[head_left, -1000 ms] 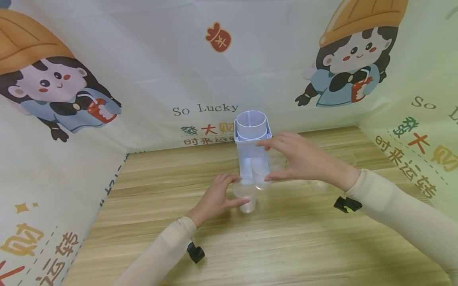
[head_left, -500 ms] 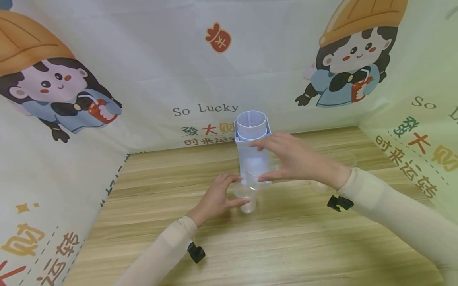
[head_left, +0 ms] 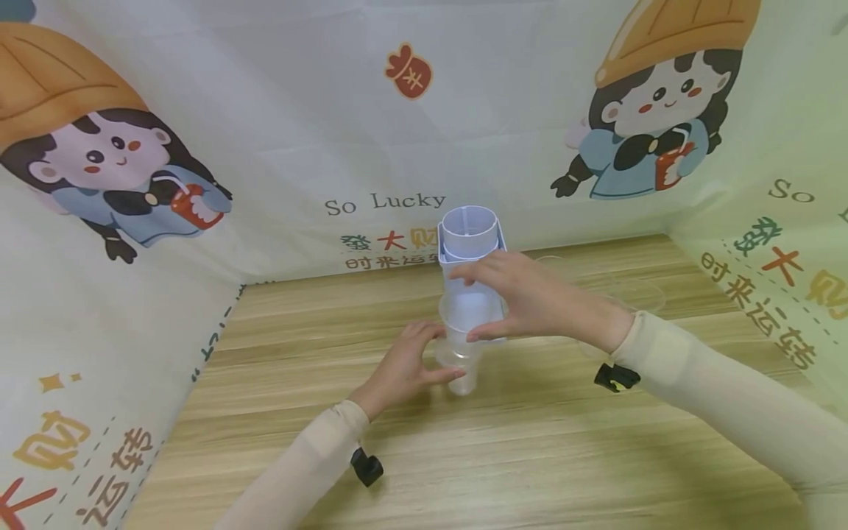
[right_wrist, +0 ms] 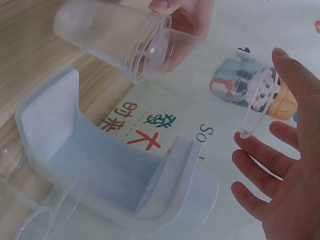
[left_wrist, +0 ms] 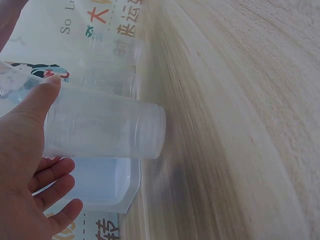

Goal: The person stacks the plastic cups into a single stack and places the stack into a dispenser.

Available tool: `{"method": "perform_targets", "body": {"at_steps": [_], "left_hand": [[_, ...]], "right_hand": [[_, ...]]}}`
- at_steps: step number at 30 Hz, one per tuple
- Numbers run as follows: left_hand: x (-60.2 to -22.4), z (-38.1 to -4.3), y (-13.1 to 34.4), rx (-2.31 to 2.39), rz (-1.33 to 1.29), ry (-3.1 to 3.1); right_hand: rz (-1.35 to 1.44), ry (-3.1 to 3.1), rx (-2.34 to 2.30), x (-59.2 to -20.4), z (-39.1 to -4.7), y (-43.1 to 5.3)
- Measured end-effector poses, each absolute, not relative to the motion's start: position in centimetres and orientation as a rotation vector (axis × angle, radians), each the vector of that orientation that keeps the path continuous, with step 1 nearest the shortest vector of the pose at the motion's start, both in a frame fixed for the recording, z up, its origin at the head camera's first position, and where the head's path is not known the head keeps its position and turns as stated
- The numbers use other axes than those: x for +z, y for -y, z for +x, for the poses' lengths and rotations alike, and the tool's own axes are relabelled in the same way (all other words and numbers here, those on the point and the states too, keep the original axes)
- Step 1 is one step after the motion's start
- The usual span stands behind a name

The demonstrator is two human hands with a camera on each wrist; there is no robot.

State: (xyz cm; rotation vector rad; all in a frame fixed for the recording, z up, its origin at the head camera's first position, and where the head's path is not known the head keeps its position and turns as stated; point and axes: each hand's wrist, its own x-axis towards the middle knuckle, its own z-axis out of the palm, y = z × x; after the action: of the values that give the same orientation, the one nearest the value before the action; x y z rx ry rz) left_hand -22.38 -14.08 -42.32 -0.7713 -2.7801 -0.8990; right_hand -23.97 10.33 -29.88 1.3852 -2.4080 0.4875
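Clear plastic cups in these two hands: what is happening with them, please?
A person's left hand holds a lower cup, perhaps several nested. The right hand holds an upper cup near its rim, with its base at the lower cup's mouth. This looks like stacking, but the two are not fully nested. A pale holder stands behind on the table.

Wood-grain tabletop point(head_left: 517, 449) bearing plastic pieces.
A pale blue holder point(head_left: 469, 246) stands at twelve o'clock, a clear cup point(head_left: 464, 380) near centre, faint see-through cups point(left_wrist: 117, 52) towards two o'clock.
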Motion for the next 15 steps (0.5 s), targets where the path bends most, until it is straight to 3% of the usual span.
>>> {"method": "perform_targets", "body": {"at_steps": [15], "left_hand": [[-42.16,-22.43,13.91,-0.895,-0.774,2.794]], "right_hand": [[1.375,2.424,0.442,-30.21,-23.95,-10.24]]}}
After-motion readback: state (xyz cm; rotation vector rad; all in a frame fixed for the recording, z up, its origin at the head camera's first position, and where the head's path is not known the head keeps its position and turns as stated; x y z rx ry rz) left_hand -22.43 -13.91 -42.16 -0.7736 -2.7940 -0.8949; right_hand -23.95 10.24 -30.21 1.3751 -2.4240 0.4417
